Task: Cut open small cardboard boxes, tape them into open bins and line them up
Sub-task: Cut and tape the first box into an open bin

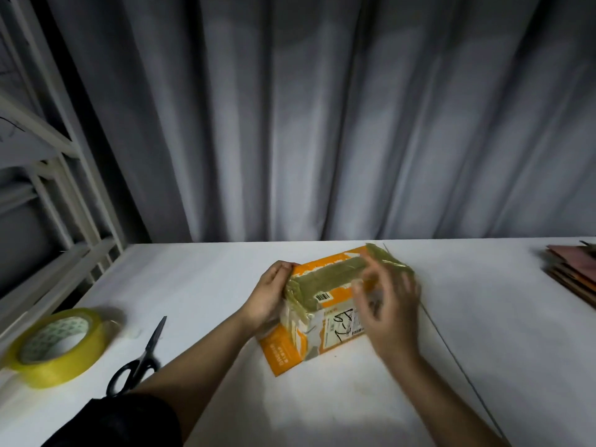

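The box (325,304) sits at the middle of the white table (354,398), orange and white, with a wide band of old tape (329,279) along its top and an orange flap splayed out at its near left corner. The left hand (269,293) holds the box's left end, thumb over the top edge and fingers curled on the side. The right hand (392,309) is blurred over the right end; its fingers look spread and bent, and whether they pinch the loose tape there or only hover I cannot tell. The scissors (142,356) lie closed well to the left, beside the yellow tape roll (56,346), and neither is in hand. The step in hand appears to be stripping or loosening the old tape before cutting. To do it well, the left hand should brace the box firmly against the table so it does not slide, while the right finds a free tape edge and peels low along the seam, not upward, which would likely tear the card. A stack of flat cardboard (574,272) waits at the far right edge.
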